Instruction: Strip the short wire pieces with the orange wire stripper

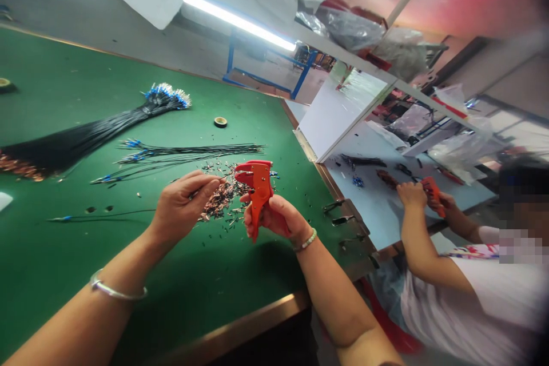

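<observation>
Between its thumb and fingers, my left hand (180, 203) pinches a thin black wire (128, 213) whose blue-sleeved end trails left over the green table. My right hand (278, 217) is wrapped round the handles of an orange-red wire stripper (259, 183), held upright with its jaws toward the left hand. The wire's tip points at the jaws; I cannot tell if it is inside them. Behind and below the tool lies a pile of copper and black offcuts (217, 200). A loose row of black wires (184, 150) with blue ends lies just beyond.
A thick bundle of black wires (98, 131) lies at the left, near a tape roll (220, 122). Dark metal clips (343, 220) sit at the table's right edge. A co-worker (480, 280) at the bluish-white table on the right holds an orange tool (433, 195).
</observation>
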Available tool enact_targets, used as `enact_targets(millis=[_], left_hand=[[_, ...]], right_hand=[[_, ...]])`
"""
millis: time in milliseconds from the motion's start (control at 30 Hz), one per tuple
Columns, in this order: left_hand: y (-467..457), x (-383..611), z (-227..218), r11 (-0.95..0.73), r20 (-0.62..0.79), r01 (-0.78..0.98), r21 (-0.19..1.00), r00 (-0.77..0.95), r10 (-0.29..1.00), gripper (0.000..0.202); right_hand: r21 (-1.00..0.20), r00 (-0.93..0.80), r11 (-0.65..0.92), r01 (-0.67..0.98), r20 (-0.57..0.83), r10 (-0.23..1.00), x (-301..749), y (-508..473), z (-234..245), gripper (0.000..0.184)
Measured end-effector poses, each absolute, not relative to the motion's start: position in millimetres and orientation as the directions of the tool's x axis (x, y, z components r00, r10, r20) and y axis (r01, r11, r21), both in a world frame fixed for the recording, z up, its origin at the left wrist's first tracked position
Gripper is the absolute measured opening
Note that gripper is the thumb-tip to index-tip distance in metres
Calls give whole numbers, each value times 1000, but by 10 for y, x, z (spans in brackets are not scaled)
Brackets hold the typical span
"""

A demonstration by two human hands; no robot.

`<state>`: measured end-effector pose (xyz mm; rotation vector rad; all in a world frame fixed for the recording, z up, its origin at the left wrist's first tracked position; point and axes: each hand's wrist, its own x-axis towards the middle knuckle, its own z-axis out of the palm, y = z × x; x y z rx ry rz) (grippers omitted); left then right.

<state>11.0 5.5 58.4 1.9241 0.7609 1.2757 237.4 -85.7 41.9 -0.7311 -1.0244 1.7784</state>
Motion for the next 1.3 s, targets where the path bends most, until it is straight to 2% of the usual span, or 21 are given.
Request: enact_targets(millis=[200,433,600,900,1067,1300], left_hand=[[47,113,552,-611,539,93,786,380,752,19],[44,121,587,-645,552,104,757,426,717,19],[44,103,613,-645,542,129,754,433,720,21],[70,92,576,-676,578,123,727,422,698,21],[102,95,505,-727,619,183,662,413,668,27],[109,118,433,-785,673,224,577,414,613,21]], right_hand=[[-880,-466,-259,-399,-48,883,2397,-859,412,70],[-886,-469,-286,-366,-89,879,2408,-880,435,66],[-907,-435,-270,-323,-111,893,2400,-884,443,71],[-923,-351,-210,-321,-90,932,2322,-879,432,67],[-931,-281,-185,-316,-95,955,2264,-887,478,63],[-938,-221,-164,-306,-97,970,2173,-881,443,59]])
